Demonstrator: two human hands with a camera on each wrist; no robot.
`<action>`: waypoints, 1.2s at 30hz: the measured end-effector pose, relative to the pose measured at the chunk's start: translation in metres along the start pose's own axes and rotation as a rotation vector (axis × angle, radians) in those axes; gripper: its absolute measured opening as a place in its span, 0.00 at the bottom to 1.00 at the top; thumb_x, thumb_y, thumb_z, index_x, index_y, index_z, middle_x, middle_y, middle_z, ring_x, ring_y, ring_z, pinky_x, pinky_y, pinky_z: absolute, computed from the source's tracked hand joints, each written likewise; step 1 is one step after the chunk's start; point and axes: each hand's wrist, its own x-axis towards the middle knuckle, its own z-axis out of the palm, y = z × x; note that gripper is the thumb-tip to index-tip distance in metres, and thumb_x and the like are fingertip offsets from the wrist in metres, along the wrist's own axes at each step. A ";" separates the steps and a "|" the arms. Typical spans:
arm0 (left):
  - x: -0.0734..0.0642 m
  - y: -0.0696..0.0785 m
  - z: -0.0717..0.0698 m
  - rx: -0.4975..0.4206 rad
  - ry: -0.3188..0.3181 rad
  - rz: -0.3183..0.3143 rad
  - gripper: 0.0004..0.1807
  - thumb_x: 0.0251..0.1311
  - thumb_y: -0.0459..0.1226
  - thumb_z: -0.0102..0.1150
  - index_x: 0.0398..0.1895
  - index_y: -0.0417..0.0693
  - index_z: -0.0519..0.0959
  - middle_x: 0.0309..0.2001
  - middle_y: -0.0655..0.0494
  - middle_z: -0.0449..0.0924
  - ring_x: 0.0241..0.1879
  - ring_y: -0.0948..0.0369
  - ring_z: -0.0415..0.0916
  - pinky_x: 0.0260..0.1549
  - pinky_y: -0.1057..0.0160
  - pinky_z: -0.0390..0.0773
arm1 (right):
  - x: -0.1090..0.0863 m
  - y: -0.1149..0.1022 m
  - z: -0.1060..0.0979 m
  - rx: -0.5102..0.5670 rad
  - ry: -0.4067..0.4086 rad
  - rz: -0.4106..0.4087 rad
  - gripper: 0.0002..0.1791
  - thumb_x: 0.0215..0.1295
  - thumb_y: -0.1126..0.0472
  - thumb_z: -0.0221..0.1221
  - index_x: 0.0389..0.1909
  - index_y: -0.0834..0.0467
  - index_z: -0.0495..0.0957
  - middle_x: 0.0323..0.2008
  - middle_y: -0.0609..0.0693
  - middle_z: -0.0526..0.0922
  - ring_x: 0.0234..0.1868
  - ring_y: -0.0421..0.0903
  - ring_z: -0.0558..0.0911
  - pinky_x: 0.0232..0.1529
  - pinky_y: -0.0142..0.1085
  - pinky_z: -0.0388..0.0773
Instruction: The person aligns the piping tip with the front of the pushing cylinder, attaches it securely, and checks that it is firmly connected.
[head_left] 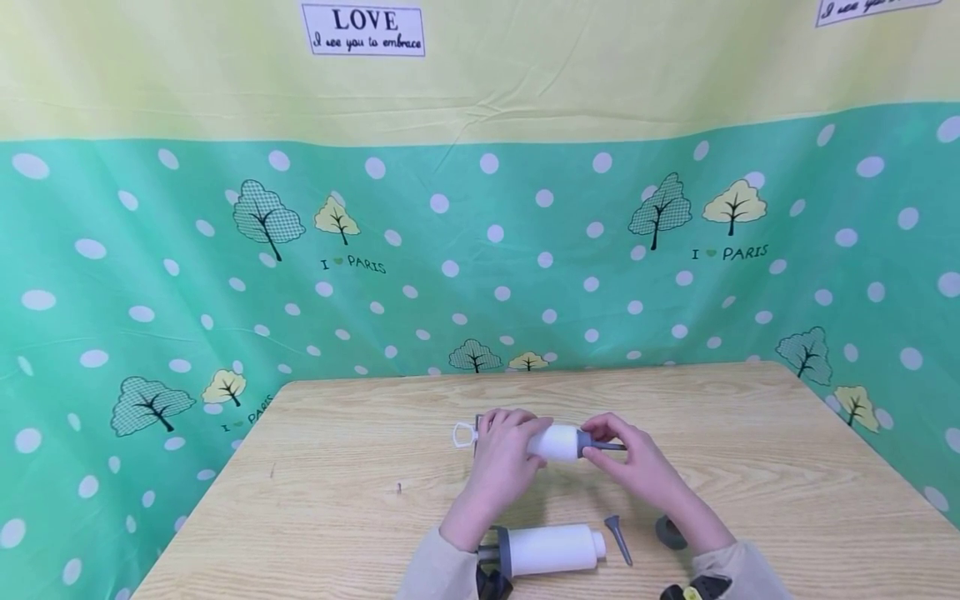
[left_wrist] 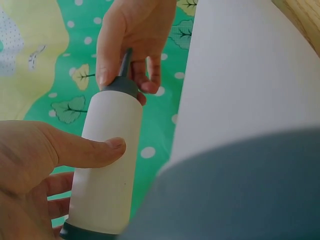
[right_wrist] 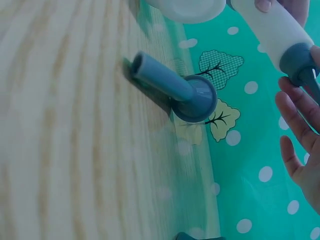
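Note:
A white plunger tube [head_left: 558,442] is held sideways above the table, its white ring handle [head_left: 464,434] pointing left. My left hand [head_left: 501,454] wraps the tube's body, its thumb lying across the front in the left wrist view. At the other end, my right hand [head_left: 637,465] pinches the grey nozzle cap [left_wrist: 121,86] between thumb and fingers. From that cap a thin grey nozzle [head_left: 611,447] sticks out to the right. The right hand's other fingers are partly spread in the right wrist view.
A second white tube [head_left: 551,550] with a grey end lies near the front of the wooden table [head_left: 337,517]. Beside it are a loose grey nozzle [head_left: 618,537] and a round grey piece [head_left: 670,533]. A patterned cloth [head_left: 487,258] hangs behind.

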 end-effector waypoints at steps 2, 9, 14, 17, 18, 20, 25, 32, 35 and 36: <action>0.000 0.001 0.000 0.005 0.002 0.004 0.27 0.37 0.38 0.71 0.48 0.57 0.79 0.46 0.59 0.79 0.48 0.58 0.71 0.55 0.51 0.61 | 0.000 0.000 0.000 -0.001 0.000 0.009 0.13 0.59 0.54 0.59 0.44 0.48 0.73 0.35 0.38 0.78 0.39 0.35 0.76 0.45 0.39 0.74; 0.001 0.001 -0.001 0.016 0.006 0.011 0.27 0.37 0.39 0.71 0.48 0.57 0.79 0.46 0.59 0.79 0.47 0.59 0.71 0.55 0.52 0.61 | 0.001 0.001 -0.001 -0.007 -0.014 0.016 0.11 0.60 0.54 0.57 0.44 0.51 0.74 0.35 0.40 0.78 0.38 0.36 0.76 0.44 0.38 0.74; 0.001 -0.001 0.000 0.014 0.003 0.004 0.28 0.37 0.39 0.71 0.49 0.57 0.79 0.46 0.60 0.79 0.47 0.59 0.71 0.55 0.52 0.61 | 0.001 0.002 0.000 -0.018 -0.004 0.004 0.16 0.55 0.53 0.62 0.45 0.48 0.73 0.39 0.39 0.78 0.39 0.36 0.77 0.44 0.38 0.74; 0.000 -0.001 0.000 0.018 0.002 0.001 0.28 0.37 0.39 0.71 0.49 0.57 0.79 0.46 0.60 0.79 0.47 0.59 0.71 0.55 0.52 0.61 | 0.000 0.002 0.000 -0.026 0.006 -0.015 0.19 0.51 0.53 0.65 0.45 0.47 0.73 0.41 0.39 0.78 0.39 0.36 0.77 0.45 0.39 0.75; 0.000 -0.001 0.000 0.020 0.003 0.000 0.28 0.37 0.39 0.71 0.49 0.58 0.79 0.45 0.60 0.79 0.47 0.59 0.71 0.55 0.52 0.61 | 0.000 0.002 0.000 -0.026 0.009 -0.021 0.20 0.50 0.53 0.65 0.45 0.47 0.73 0.41 0.39 0.78 0.39 0.36 0.76 0.44 0.39 0.75; 0.000 -0.001 0.000 0.022 0.004 -0.001 0.28 0.37 0.39 0.71 0.49 0.58 0.79 0.45 0.60 0.79 0.47 0.59 0.71 0.55 0.52 0.60 | 0.000 0.002 0.000 -0.026 0.011 -0.025 0.20 0.50 0.53 0.66 0.45 0.46 0.73 0.42 0.38 0.78 0.39 0.36 0.76 0.44 0.40 0.75; 0.000 -0.001 0.000 0.017 -0.002 -0.006 0.28 0.38 0.38 0.71 0.49 0.58 0.78 0.45 0.60 0.79 0.47 0.59 0.71 0.56 0.52 0.60 | -0.001 0.002 0.000 -0.019 0.013 -0.016 0.19 0.50 0.52 0.66 0.44 0.45 0.73 0.41 0.38 0.78 0.38 0.36 0.76 0.44 0.40 0.75; 0.000 -0.001 0.001 0.014 0.000 -0.001 0.28 0.37 0.39 0.71 0.49 0.58 0.78 0.45 0.60 0.79 0.47 0.59 0.71 0.56 0.51 0.60 | 0.000 0.002 0.000 -0.018 0.002 0.003 0.17 0.52 0.52 0.64 0.43 0.45 0.73 0.36 0.38 0.78 0.38 0.37 0.77 0.44 0.40 0.74; 0.000 -0.001 0.001 0.014 0.005 0.003 0.28 0.37 0.39 0.71 0.48 0.58 0.79 0.45 0.60 0.79 0.47 0.59 0.71 0.56 0.51 0.60 | -0.001 0.001 0.001 -0.022 0.000 0.018 0.16 0.53 0.51 0.63 0.43 0.45 0.74 0.34 0.37 0.78 0.37 0.37 0.77 0.44 0.41 0.74; 0.000 -0.001 0.001 0.013 0.006 0.003 0.28 0.36 0.39 0.71 0.48 0.58 0.79 0.45 0.60 0.79 0.47 0.59 0.71 0.56 0.51 0.60 | -0.001 0.001 0.001 -0.026 0.000 0.022 0.16 0.53 0.51 0.63 0.43 0.45 0.74 0.34 0.37 0.78 0.37 0.37 0.77 0.44 0.41 0.74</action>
